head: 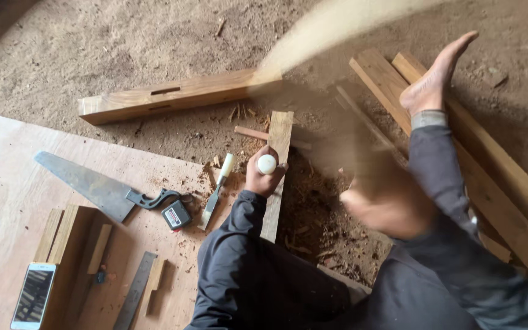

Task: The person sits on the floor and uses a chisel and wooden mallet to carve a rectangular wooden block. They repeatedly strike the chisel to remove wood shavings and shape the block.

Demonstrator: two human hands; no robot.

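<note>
Chiselling step: left hand (264, 177) clamps the chisel (267, 164) on the strip (276, 177); right hand (386, 205), at 3 o'clock, swings a blurred mallet (337, 24), grip indistinct. Next strike needs a square hit.

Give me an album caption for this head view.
Left hand steadies a chisel on a wooden strip; blurred right hand swings.

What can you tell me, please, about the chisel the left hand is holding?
The chisel shows mostly its rounded, cream-white handle end, pointing up at the camera. The left hand is wrapped around the handle in a fist, holding it upright on a narrow wooden board lying on the sawdust-strewn ground. Its blade is hidden under the hand.
</note>
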